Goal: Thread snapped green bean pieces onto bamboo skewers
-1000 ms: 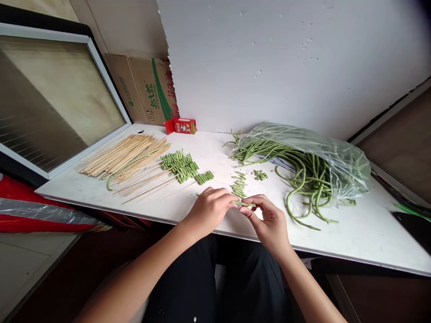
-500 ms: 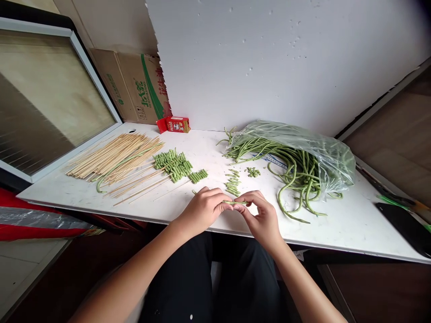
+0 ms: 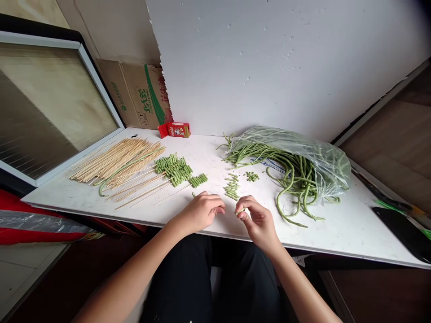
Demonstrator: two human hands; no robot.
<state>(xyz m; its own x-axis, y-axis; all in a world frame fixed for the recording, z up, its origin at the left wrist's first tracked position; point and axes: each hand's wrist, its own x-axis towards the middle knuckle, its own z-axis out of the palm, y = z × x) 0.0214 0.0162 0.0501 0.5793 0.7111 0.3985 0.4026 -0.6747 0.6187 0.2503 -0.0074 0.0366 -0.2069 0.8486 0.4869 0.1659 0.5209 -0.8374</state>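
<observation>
My left hand (image 3: 202, 211) is closed above the table's front edge, fingers curled round a long bean. The green tip of that long bean (image 3: 193, 194) pokes out behind the knuckles; the rest is hidden. Across a small gap, my right hand (image 3: 257, 220) pinches a short bean piece (image 3: 239, 211) between thumb and fingers. Just beyond lie a column of cut bean pieces (image 3: 232, 188) and a small heap of bean bits (image 3: 252, 176). Left of them, bean pieces threaded on skewers (image 3: 173, 169) are stacked, with one more threaded skewer (image 3: 198, 180) beside the stack.
Bare bamboo skewers (image 3: 117, 159) lie at left, a long bean across them. A clear plastic bag (image 3: 323, 163) spills long beans (image 3: 289, 166) at right. Behind stand a red box (image 3: 178, 129) and a cardboard carton (image 3: 134, 94). A black object (image 3: 400, 231) rests far right.
My hands have moved apart. The bean that spanned between them is now parted, with a short piece in my right hand. The view has tilted slightly.
</observation>
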